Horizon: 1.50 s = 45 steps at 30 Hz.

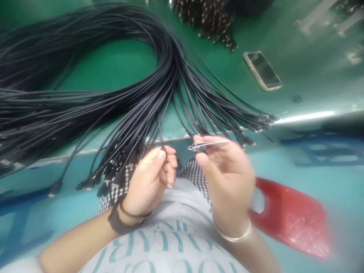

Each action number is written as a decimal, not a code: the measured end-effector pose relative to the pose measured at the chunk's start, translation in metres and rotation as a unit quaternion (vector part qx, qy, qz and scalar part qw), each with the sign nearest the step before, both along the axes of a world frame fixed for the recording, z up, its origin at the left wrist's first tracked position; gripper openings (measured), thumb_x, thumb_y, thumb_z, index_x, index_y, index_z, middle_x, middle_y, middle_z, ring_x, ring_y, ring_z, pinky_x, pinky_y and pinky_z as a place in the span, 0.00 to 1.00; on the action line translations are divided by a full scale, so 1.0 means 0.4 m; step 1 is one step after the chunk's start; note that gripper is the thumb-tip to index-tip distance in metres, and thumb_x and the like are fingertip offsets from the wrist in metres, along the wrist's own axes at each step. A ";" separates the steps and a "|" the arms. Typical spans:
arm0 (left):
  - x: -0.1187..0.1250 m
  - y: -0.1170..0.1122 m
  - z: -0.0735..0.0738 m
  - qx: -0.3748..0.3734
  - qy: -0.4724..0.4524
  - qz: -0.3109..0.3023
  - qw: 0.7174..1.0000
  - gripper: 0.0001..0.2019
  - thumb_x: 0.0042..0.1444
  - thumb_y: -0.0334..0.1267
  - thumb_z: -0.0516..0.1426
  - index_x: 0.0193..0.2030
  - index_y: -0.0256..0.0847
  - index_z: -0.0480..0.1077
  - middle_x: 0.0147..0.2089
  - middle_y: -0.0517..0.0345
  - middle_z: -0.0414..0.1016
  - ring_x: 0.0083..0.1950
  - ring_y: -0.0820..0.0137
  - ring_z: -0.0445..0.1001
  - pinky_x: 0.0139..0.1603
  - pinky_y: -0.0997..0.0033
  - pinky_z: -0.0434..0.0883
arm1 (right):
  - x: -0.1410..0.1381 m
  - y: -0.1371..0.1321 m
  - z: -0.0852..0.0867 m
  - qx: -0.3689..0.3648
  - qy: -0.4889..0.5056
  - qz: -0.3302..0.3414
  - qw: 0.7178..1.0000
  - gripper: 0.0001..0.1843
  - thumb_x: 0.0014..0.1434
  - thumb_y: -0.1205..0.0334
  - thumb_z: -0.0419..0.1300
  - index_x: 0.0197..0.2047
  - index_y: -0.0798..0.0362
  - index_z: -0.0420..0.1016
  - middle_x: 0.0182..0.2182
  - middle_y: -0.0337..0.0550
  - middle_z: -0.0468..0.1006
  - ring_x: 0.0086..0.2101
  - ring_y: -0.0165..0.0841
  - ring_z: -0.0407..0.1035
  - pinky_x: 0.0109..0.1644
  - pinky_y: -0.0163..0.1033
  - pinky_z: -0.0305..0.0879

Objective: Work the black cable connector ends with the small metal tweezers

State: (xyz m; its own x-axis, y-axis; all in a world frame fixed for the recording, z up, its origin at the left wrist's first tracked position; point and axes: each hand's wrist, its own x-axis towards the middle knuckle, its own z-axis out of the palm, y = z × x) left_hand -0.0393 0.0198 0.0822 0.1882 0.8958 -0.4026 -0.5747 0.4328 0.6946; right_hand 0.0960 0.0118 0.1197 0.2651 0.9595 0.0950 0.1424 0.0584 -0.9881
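My left hand (149, 174) pinches the end of one black cable (160, 131) between thumb and forefinger, just off the table's front edge. The cable's tip is hidden by the fingers. In my right hand (231, 178) lies a thin, shiny metal tool that looks like tweezers (209, 145), gripped between thumb and fingers, its point towards my left hand. A small gap parts the two hands. Behind them a thick bundle of black cables (167, 68) curves across the table, its plug ends fanning out over the front edge on both sides of my hands.
The green table (113, 68) also bears a phone (263, 71) at the right and a pile of dark pieces with coppery tips (210, 19) at the back. A red plastic seat (295, 220) stands at the lower right. Blue frames (321, 148) show below the table.
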 end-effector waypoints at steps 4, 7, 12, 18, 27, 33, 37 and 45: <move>0.006 0.006 -0.011 0.055 0.026 -0.045 0.997 0.10 0.65 0.42 0.54 0.35 0.40 0.69 0.23 0.66 0.66 0.19 0.78 0.60 0.21 0.77 0.60 | -0.051 0.024 -0.019 -0.047 0.150 0.058 0.986 0.12 0.58 0.65 0.65 0.45 0.48 0.73 0.45 0.40 0.81 0.45 0.34 0.77 0.50 0.38 0.75; 0.002 0.009 -0.015 0.066 0.057 -0.062 0.994 0.11 0.65 0.43 0.53 0.34 0.41 0.68 0.20 0.67 0.63 0.20 0.76 0.58 0.23 0.75 0.59 | -0.067 0.048 -0.033 -0.069 0.193 0.037 0.978 0.09 0.57 0.64 0.66 0.42 0.50 0.73 0.39 0.39 0.82 0.40 0.33 0.78 0.44 0.35 0.77; -0.006 0.010 -0.018 0.078 0.086 -0.068 0.991 0.11 0.65 0.44 0.53 0.34 0.41 0.67 0.21 0.67 0.62 0.20 0.76 0.59 0.22 0.74 0.58 | -0.067 0.068 -0.038 -0.105 0.195 0.009 0.975 0.10 0.55 0.60 0.68 0.39 0.51 0.74 0.32 0.37 0.81 0.33 0.31 0.79 0.39 0.34 0.77; -0.011 0.011 -0.025 0.088 0.087 -0.076 0.989 0.11 0.67 0.42 0.52 0.34 0.42 0.67 0.20 0.68 0.61 0.20 0.77 0.59 0.23 0.74 0.58 | -0.068 0.074 -0.053 -0.115 0.211 0.019 0.970 0.10 0.53 0.60 0.69 0.38 0.51 0.75 0.30 0.36 0.80 0.32 0.29 0.77 0.37 0.31 0.76; -0.016 0.010 -0.030 0.093 0.088 -0.084 0.988 0.11 0.67 0.41 0.51 0.34 0.42 0.68 0.20 0.67 0.61 0.20 0.77 0.58 0.23 0.74 0.58 | -0.069 0.074 -0.056 -0.115 0.234 0.019 0.965 0.07 0.54 0.61 0.69 0.37 0.50 0.77 0.29 0.34 0.80 0.30 0.26 0.76 0.37 0.28 0.76; -0.019 0.009 -0.030 0.093 0.089 -0.084 0.988 0.11 0.67 0.42 0.51 0.35 0.42 0.68 0.19 0.67 0.60 0.20 0.77 0.57 0.24 0.74 0.59 | -0.073 0.072 -0.051 -0.116 0.209 0.012 0.971 0.06 0.54 0.62 0.69 0.36 0.51 0.77 0.29 0.34 0.80 0.29 0.25 0.76 0.35 0.27 0.76; -0.019 0.007 -0.032 0.089 0.100 -0.085 0.987 0.11 0.67 0.42 0.51 0.34 0.42 0.68 0.19 0.67 0.60 0.20 0.77 0.57 0.24 0.74 0.59 | -0.075 0.071 -0.051 -0.109 0.183 0.010 0.977 0.05 0.55 0.63 0.68 0.36 0.50 0.78 0.28 0.32 0.80 0.29 0.24 0.76 0.33 0.25 0.74; -0.020 0.006 -0.028 0.058 0.049 -0.081 0.994 0.09 0.66 0.41 0.52 0.42 0.42 0.71 0.25 0.65 0.64 0.20 0.80 0.57 0.23 0.75 0.58 | -0.081 0.066 -0.062 -0.095 0.177 -0.024 0.979 0.03 0.58 0.62 0.66 0.36 0.50 0.76 0.30 0.32 0.81 0.33 0.28 0.78 0.38 0.31 0.77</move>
